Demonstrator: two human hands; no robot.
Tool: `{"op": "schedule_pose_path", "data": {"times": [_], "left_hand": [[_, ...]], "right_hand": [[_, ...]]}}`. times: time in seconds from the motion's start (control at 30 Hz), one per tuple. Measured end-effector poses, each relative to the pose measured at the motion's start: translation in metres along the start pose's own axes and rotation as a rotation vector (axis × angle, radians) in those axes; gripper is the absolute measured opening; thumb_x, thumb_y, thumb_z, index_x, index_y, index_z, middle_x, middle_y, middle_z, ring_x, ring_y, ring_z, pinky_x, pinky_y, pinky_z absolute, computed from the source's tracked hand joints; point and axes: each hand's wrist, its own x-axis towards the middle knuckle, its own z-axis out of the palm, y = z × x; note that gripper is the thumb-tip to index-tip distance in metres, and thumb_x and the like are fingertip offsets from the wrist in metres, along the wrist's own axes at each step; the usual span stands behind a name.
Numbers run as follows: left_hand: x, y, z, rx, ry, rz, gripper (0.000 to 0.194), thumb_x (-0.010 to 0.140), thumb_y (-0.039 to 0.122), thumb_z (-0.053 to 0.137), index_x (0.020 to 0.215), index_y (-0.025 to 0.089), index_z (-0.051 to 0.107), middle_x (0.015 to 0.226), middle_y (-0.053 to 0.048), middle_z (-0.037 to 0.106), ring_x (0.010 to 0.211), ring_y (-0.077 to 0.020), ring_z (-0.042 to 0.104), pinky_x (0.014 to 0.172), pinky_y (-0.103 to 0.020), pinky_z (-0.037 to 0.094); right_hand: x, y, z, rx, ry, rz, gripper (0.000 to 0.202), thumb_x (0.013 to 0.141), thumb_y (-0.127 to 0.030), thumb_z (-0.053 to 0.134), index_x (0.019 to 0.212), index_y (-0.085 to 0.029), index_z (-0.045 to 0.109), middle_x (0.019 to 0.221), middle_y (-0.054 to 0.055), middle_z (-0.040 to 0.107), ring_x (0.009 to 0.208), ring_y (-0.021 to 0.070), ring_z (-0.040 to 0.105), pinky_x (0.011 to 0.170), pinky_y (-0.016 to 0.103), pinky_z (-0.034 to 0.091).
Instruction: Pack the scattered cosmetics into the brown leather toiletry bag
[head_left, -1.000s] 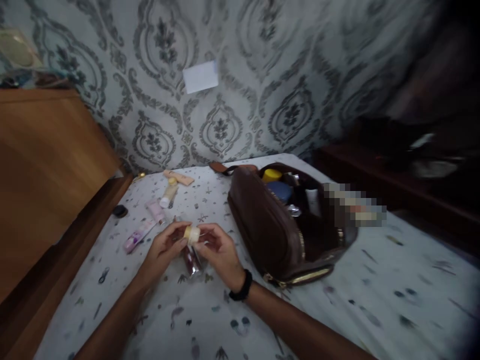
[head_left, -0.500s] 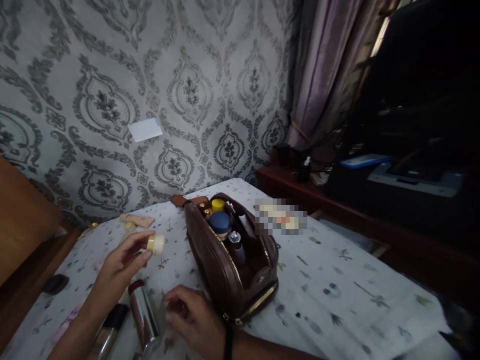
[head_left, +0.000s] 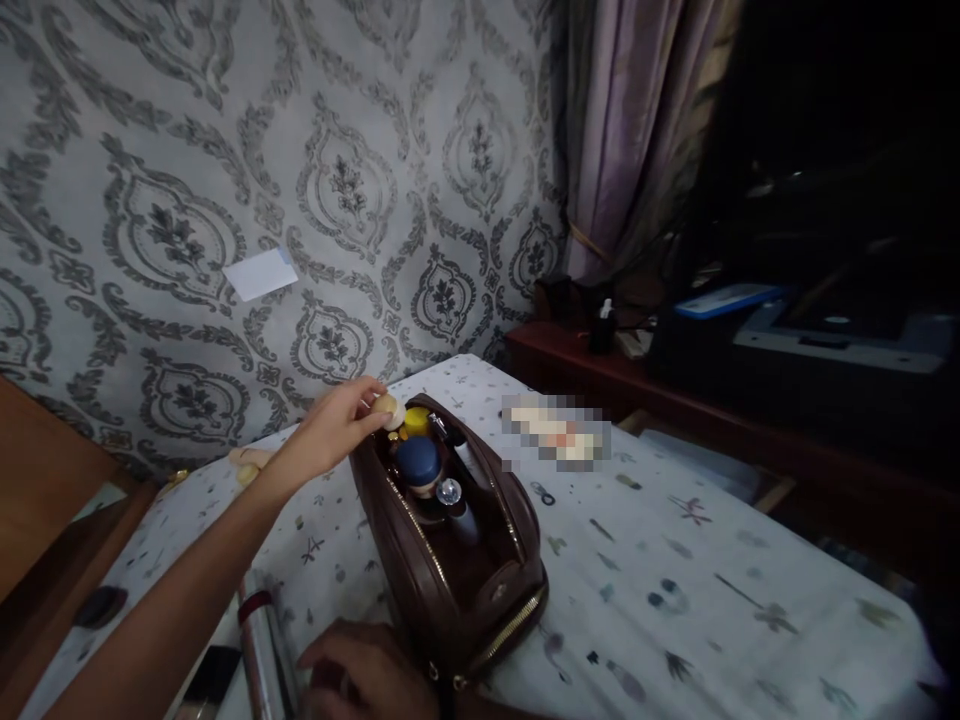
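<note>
Lightly, the left hand pinches a small jar over the brown bag.
Left to right: near the near-left corner of the tabletop, a silver tube lies beside the left forearm; the left fingers close on the jar's rounded side, at the bag's end toward the far edge; the right hand curls loosely by the bag's near end, its fingers too shadowed to tell whether they hold anything. The jar should feel light and stiff, perhaps slick, so a grip around its side seems surer than one on its face. It looks squat and round, pale yellow with a whitish rim; whether it touches the bag, I cannot tell.
</note>
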Motion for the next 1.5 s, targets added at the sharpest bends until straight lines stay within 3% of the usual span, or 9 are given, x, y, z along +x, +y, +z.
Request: {"op": "schedule_pose_path", "data": {"times": [0.13, 0.3, 0.5, 1.0, 1.27, 1.5], "left_hand": [[0.018, 0.008, 0.011, 0.088, -0.095, 0.004, 0.028, 0.075, 0.036, 0.065, 0.098, 0.019, 0.066, 0.083, -0.002, 0.066, 0.076, -0.0185, 0.061, 0.067, -0.028, 0.046], [0.023, 0.018, 0.021, 0.168, -0.17, -0.024, 0.022, 0.079, 0.037, 0.061, 0.092, 0.02, 0.066, 0.08, -0.002, 0.067, 0.073, -0.018, 0.061, 0.064, -0.027, 0.042], [0.022, 0.018, 0.032, 0.225, -0.13, -0.042, 0.025, 0.082, 0.04, 0.057, 0.091, 0.019, 0.066, 0.081, -0.003, 0.068, 0.077, -0.0198, 0.061, 0.069, -0.029, 0.042], [0.028, 0.001, 0.047, 0.013, -0.096, -0.055, 0.02, 0.083, 0.037, 0.059, 0.088, 0.018, 0.061, 0.076, -0.002, 0.067, 0.069, -0.0168, 0.062, 0.063, -0.027, 0.046], [0.033, 0.0, 0.049, -0.047, -0.143, -0.121, 0.02, 0.082, 0.038, 0.058, 0.085, 0.018, 0.058, 0.064, 0.001, 0.061, 0.055, -0.0148, 0.061, 0.056, -0.025, 0.044], [0.034, 0.013, 0.047, 0.042, -0.207, -0.095, 0.014, 0.076, 0.028, 0.06, 0.084, 0.017, 0.062, 0.066, 0.0, 0.062, 0.062, -0.0167, 0.061, 0.06, -0.027, 0.042]], "right_hand": [[0.0, 0.002, 0.002, -0.046, 0.004, -0.077, 0.03, 0.081, -0.023, 0.064, 0.111, -0.019, 0.068, 0.095, 0.005, 0.074, 0.081, 0.0155, 0.067, 0.076, 0.021, 0.05], [0.0, -0.003, -0.004, -0.039, -0.044, -0.074, 0.032, 0.081, -0.023, 0.064, 0.113, -0.019, 0.068, 0.095, 0.005, 0.075, 0.078, 0.0153, 0.068, 0.071, 0.021, 0.05], [-0.001, -0.004, -0.003, -0.015, -0.02, -0.07, 0.03, 0.082, -0.023, 0.064, 0.111, -0.02, 0.068, 0.089, 0.003, 0.074, 0.077, 0.0151, 0.067, 0.071, 0.022, 0.049], [-0.003, -0.019, -0.014, -0.034, -0.057, -0.042, 0.027, 0.085, -0.022, 0.063, 0.11, -0.017, 0.07, 0.09, 0.005, 0.075, 0.079, 0.0151, 0.068, 0.073, 0.02, 0.049], [-0.003, -0.021, -0.016, -0.014, -0.099, -0.017, 0.025, 0.086, -0.023, 0.06, 0.108, -0.018, 0.071, 0.094, 0.004, 0.075, 0.083, 0.0155, 0.068, 0.074, 0.021, 0.049], [-0.004, -0.022, -0.018, -0.037, -0.124, 0.0, 0.026, 0.086, -0.025, 0.061, 0.109, -0.017, 0.071, 0.094, 0.005, 0.076, 0.083, 0.0158, 0.07, 0.074, 0.02, 0.049]]}}
